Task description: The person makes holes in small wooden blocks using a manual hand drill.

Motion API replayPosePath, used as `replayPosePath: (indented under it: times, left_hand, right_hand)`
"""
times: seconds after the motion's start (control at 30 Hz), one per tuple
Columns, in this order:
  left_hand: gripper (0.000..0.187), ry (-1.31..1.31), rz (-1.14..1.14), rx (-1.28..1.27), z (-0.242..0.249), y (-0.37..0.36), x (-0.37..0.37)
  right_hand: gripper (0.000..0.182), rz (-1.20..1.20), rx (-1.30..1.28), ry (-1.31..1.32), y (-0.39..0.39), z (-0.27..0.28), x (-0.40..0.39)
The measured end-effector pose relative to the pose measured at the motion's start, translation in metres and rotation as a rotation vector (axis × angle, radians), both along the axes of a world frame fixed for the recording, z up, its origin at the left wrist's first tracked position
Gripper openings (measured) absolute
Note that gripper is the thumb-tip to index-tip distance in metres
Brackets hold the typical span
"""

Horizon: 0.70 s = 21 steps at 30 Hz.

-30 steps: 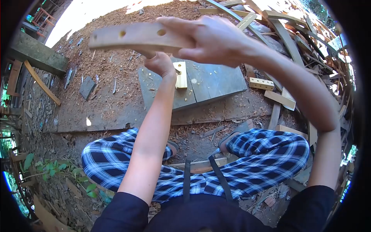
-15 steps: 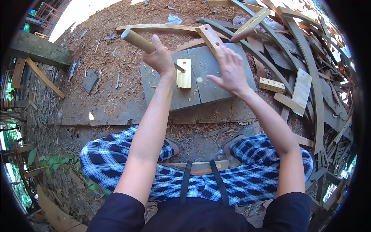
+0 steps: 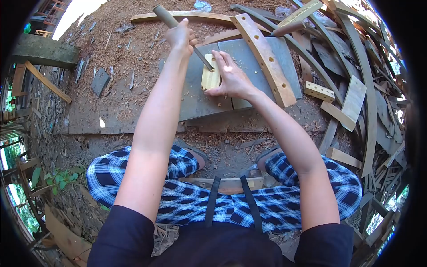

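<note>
- The small wood block (image 3: pixel 210 78) lies flat on the grey slab (image 3: pixel 249 58), at twelve o'clock from the person's knees.
- The right hand (image 3: pixel 231 78), fingers spread, presses it down.
- The left hand (image 3: pixel 180 35) is clenched round the chisel (image 3: pixel 167 18), whose tip meets the block's upper edge.
- A few chips lie around the block; the cut looks barely begun, with most of the carving left.

We see the left hand (image 3: pixel 180 35) gripping a round wooden-handled chisel (image 3: pixel 178 27), its metal blade angled down onto a small pale wooden block (image 3: pixel 210 79). The right hand (image 3: pixel 231 78) rests on that block, which lies on a grey flat slab (image 3: pixel 213 100). A curved pale wooden slat with holes (image 3: pixel 267 60) lies across the slab beside the right hand.
</note>
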<state>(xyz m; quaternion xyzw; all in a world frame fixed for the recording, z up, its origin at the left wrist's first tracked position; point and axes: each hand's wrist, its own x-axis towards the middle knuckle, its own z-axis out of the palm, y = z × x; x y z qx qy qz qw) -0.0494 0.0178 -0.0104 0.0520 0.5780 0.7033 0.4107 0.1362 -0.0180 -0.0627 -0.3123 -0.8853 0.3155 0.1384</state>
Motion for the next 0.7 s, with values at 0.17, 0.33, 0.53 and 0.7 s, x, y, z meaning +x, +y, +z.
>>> replayPosePath:
  times: [0.17,0.33,0.53,0.7]
  left_hand:
    - [0.029,-0.161,-0.152,-0.057,-0.034,0.015,-0.027]
    - [0.035,-0.406,-0.341,0.081,-0.034,0.001,-0.042]
    - [0.034,-0.281,-0.560,0.201,-0.001,-0.030,-0.036]
    - [0.033,0.055,-0.344,0.230,0.021,-0.050,-0.035]
  right_hand:
    - [0.121,-0.001,-0.017,0.025,0.001,-0.002,0.000]
    - [0.123,-0.007,-0.001,0.050,0.002,-0.007,-0.001]
    - [0.121,0.020,-0.028,0.044,0.004,-0.005,-0.002]
    - [0.115,0.330,0.075,-0.092,0.036,0.009,-0.007]
